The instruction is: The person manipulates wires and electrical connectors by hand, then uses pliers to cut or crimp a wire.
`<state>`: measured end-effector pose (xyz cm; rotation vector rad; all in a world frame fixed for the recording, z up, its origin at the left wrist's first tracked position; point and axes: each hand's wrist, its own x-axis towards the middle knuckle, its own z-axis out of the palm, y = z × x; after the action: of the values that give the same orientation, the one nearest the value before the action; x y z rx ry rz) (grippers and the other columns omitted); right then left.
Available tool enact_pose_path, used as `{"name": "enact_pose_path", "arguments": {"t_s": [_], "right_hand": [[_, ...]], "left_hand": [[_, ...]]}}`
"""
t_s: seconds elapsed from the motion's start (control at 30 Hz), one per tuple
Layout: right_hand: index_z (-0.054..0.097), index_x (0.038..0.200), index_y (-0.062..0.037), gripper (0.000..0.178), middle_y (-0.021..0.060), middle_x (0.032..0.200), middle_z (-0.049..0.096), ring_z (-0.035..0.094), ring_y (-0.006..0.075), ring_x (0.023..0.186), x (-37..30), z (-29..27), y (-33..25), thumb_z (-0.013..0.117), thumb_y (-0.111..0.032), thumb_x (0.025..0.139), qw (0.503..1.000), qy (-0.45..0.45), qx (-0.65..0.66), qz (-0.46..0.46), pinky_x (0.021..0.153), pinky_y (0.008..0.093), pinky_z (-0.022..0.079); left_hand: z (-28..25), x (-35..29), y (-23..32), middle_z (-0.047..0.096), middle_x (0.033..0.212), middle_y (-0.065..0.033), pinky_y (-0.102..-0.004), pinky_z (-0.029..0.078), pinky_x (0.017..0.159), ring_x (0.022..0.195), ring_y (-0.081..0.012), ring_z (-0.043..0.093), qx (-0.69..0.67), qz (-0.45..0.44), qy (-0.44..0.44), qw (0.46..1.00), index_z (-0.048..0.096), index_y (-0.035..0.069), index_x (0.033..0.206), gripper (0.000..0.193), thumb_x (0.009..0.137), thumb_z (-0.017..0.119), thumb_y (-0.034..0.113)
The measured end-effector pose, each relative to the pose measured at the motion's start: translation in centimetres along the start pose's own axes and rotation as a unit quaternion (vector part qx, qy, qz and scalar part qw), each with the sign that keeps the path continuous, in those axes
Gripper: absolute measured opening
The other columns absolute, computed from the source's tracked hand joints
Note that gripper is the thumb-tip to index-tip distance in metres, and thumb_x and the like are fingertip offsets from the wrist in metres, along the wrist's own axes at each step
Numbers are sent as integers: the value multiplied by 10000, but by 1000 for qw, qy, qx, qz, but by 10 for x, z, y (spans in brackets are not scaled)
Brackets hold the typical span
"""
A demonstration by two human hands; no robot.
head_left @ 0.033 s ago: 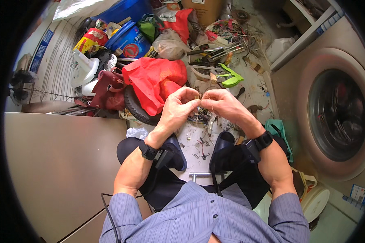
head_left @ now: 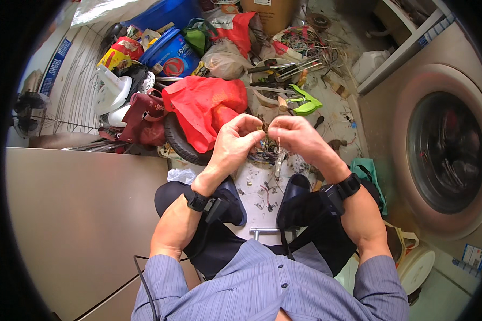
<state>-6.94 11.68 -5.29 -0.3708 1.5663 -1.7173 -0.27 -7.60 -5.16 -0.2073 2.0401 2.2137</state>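
Observation:
My left hand [head_left: 236, 138] is closed in a pinch, with thumb and forefinger on a tiny yellowish piece too small to name. Just to its right, my right hand [head_left: 299, 138] is also closed, its fingertips a little apart from the left ones and slightly blurred. What the right fingers hold, if anything, is hidden. Below both hands lies a heap of small parts and wires [head_left: 263, 156], partly covered by them. Beside the heap rests a slim whitish-silver item [head_left: 279, 161]. Small wired bits [head_left: 266, 205] are scattered on the floor between my feet.
A red bag [head_left: 198, 109] lies over a black tyre [head_left: 178, 140] at left. Beyond are a blue bucket [head_left: 179, 56], a bright green clamp-like tool [head_left: 306, 100] and tangled wires [head_left: 318, 45]. A washing machine [head_left: 383, 112] stands right, a beige panel [head_left: 85, 214] left.
My right hand has shifted slightly to the right, so its fingertips have parted from those of my left hand. The left hand has stayed in place.

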Motion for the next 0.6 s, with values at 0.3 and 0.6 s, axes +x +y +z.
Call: {"name": "enact_pose_path", "arguments": {"t_s": [0.3, 0.6], "right_hand": [[619, 919, -50, 152, -58, 585, 264, 232, 73, 477, -40, -132, -39, 533, -125, 1018, 840, 257, 376, -294, 433, 246, 207], [595, 1239, -14, 392, 14, 718, 583, 508, 106, 595, -31, -100, -19, 648, -167, 883, 880, 338, -313, -112, 547, 295, 450]], "left_hand": [[-29, 0, 0, 685, 845, -41, -225, 497, 577, 674, -102, 632, -103, 17, 48, 993, 628, 38, 1045, 167, 898, 698, 71], [-15, -2, 18, 702, 985, -103, -241, 527, 637, 762, -140, 665, -228, 19, -22, 973, 626, 23, 1143, 233, 914, 668, 24]]}}
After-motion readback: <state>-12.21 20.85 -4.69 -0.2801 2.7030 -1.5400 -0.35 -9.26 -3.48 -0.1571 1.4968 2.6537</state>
